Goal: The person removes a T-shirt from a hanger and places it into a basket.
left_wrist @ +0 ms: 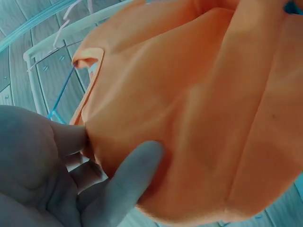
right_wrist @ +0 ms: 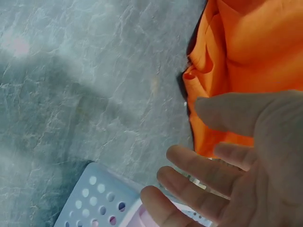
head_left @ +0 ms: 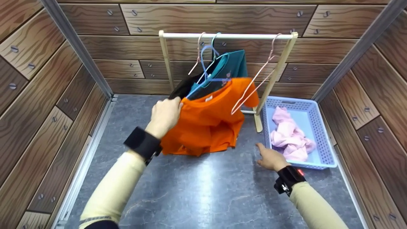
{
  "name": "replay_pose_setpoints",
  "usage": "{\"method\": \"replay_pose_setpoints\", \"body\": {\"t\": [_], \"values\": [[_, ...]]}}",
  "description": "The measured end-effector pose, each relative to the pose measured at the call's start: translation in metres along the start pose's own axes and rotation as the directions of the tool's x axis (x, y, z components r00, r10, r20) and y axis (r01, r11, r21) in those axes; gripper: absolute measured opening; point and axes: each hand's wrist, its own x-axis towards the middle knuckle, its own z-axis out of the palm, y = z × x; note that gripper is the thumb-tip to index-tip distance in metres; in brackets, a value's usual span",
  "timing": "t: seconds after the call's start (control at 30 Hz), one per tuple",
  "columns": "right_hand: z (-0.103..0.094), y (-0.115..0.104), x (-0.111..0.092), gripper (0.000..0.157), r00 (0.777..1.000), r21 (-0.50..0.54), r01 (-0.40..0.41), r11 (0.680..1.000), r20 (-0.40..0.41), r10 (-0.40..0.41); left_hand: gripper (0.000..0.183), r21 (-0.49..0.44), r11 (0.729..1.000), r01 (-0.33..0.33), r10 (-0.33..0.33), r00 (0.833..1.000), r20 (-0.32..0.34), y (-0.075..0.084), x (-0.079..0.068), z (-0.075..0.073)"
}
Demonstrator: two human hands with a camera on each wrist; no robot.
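Note:
An orange T-shirt hangs on a blue hanger in front of the rack. At its left shoulder in the head view, my left hand grips the fabric; the left wrist view shows the thumb pressed on the orange cloth. One end of the blue hanger runs inside the shirt's neck opening towards that hand. My right hand holds nothing, its fingers spread and relaxed beside the blue basket. Inside the basket lies a crumpled pink garment.
A wooden rack with a white rail stands at the back. Behind the orange shirt hang a teal garment and a black one. A bare pink hanger hangs at right, another pink hanger at left. Wood-patterned walls enclose the grey floor.

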Motion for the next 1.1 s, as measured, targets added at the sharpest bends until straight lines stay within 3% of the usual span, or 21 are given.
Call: {"method": "replay_pose_setpoints", "body": {"t": [0.17,0.33,0.4,0.53,0.63,0.73,0.83,0.97,1.1], "values": [[-0.011,0.001,0.004,0.08,0.999,0.036,0.002,0.999,-0.043,-0.001,0.026,-0.027,0.999,-0.017,0.016,0.999,-0.029,-0.023,-0.032,0.012],[-0.02,0.001,0.012,0.078,0.979,0.046,0.054,0.998,-0.201,-0.043,0.028,-0.024,0.998,-0.058,0.058,0.998,0.018,-0.04,-0.053,0.023],[-0.023,-0.004,0.016,0.072,0.954,0.046,0.099,0.994,-0.29,-0.082,0.028,-0.014,0.996,-0.091,0.092,0.995,0.044,-0.043,-0.058,0.027],[-0.026,-0.022,0.017,0.058,0.876,0.026,0.212,0.977,-0.449,-0.178,0.026,-0.028,0.982,-0.184,0.186,0.977,0.1,-0.043,-0.065,0.034],[-0.028,-0.039,0.014,0.044,0.822,-0.021,0.306,0.952,-0.498,-0.275,0.026,-0.056,0.97,-0.238,0.243,0.961,0.131,-0.042,-0.067,0.04],[-0.03,-0.053,0.009,0.032,0.795,-0.055,0.358,0.932,-0.504,-0.336,0.026,-0.076,0.962,-0.261,0.27,0.952,0.142,-0.039,-0.069,0.043],[-0.031,-0.059,0.005,0.024,0.791,-0.052,0.358,0.932,-0.514,-0.333,0.026,-0.091,0.958,-0.271,0.282,0.95,0.137,-0.035,-0.07,0.044],[-0.032,-0.057,0.0,0.016,0.801,-0.034,0.347,0.937,-0.509,-0.315,0.027,-0.1,0.949,-0.3,0.311,0.942,0.128,-0.03,-0.069,0.044],[-0.035,-0.053,-0.003,0.01,0.788,-0.04,0.343,0.938,-0.531,-0.311,0.029,-0.107,0.946,-0.307,0.322,0.93,0.179,-0.024,-0.063,0.042]]}}
